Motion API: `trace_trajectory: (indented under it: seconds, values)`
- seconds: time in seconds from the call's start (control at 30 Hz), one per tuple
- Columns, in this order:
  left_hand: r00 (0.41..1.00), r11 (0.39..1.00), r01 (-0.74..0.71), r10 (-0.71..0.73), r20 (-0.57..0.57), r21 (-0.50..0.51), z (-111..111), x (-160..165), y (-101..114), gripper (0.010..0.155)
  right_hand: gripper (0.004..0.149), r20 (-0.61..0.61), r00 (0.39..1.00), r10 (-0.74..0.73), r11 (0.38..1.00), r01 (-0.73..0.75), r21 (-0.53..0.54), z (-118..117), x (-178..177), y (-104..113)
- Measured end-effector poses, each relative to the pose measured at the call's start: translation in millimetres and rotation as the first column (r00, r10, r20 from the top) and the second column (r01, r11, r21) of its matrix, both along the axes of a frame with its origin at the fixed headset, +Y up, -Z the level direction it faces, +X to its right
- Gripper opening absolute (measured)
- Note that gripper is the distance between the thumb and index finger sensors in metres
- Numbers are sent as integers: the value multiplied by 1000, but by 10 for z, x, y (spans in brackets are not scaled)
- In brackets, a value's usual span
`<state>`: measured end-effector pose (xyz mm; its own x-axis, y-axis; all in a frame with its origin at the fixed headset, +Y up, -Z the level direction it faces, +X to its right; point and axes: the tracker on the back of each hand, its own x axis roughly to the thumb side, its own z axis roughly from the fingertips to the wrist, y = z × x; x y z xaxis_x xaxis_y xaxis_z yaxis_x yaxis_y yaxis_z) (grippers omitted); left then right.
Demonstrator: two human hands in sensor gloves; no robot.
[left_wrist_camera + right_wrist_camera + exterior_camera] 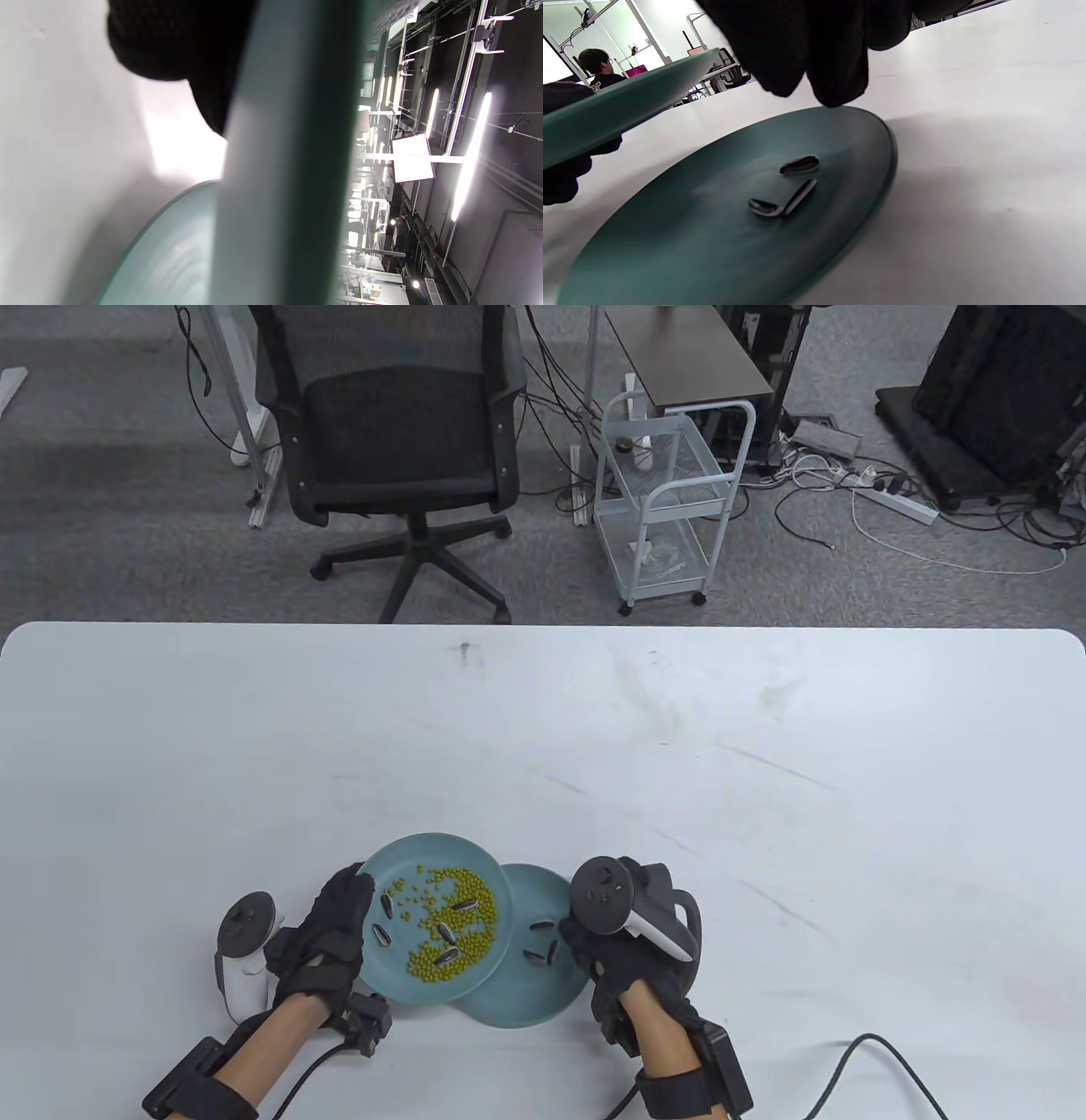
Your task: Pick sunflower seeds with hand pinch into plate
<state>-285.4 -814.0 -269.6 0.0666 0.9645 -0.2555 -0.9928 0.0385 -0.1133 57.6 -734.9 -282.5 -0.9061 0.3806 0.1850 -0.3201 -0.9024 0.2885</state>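
Observation:
My left hand grips the left rim of a teal plate and holds it tilted above the table. This plate carries yellow-green peas and several striped sunflower seeds. It overlaps a second teal plate lying on the table, which holds three sunflower seeds. My right hand hovers over the right edge of that lower plate. In the right wrist view its fingertips hang bunched just above the plate, with nothing seen between them, and the seeds lie below.
The white table stretches far beyond both plates. A black cable lies at the front right. An office chair and a white wire cart stand beyond the far edge.

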Motion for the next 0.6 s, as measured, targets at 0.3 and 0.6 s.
trace_trajectory:
  seconds: [0.3, 0.6]
  values:
    - [999, 999, -45, 45, 6, -9, 13, 14, -34, 48, 38, -83, 996, -39, 991, 50, 126, 71, -390, 384]
    - [998, 998, -58, 58, 11, 0, 31, 41, -32, 49, 38, -269, 963, -19, 993, 49, 103, 7, -1439, 594]
